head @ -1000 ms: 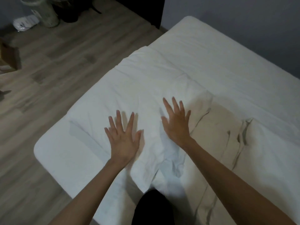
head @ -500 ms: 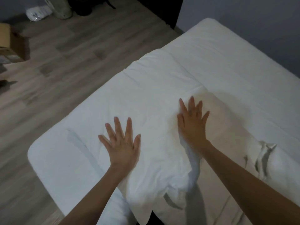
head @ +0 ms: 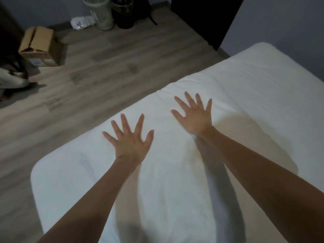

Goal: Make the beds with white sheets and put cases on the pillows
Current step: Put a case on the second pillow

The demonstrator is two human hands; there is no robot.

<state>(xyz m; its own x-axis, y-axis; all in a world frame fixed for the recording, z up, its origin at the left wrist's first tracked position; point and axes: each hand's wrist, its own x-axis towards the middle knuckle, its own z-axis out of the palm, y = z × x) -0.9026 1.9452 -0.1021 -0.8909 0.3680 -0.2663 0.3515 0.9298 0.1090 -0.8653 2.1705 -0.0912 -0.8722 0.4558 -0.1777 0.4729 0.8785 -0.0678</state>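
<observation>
A white pillow [head: 157, 172] in its white case lies across the near end of the bed [head: 263, 85], which is covered by a white sheet. My left hand [head: 130, 139] lies flat on the pillow's left half, fingers spread and straight. My right hand [head: 194, 116] presses flat on the pillow farther up and to the right, fingers also spread. Neither hand grips the cloth. Both forearms reach in from the bottom edge and cast shadows on the pillow.
Wooden floor [head: 87, 76] runs along the bed's left side. A cardboard box [head: 41, 46] stands at the far left. A pale bin [head: 100, 13], a dark bin [head: 123, 13] and a white bag [head: 82, 22] sit by the far wall. A dark doorway [head: 206, 20] opens behind the bed.
Both hands have slid forward across the pillow, away from me, with fingers spread wider. The bunched folds of cloth near my right wrist have flattened out.
</observation>
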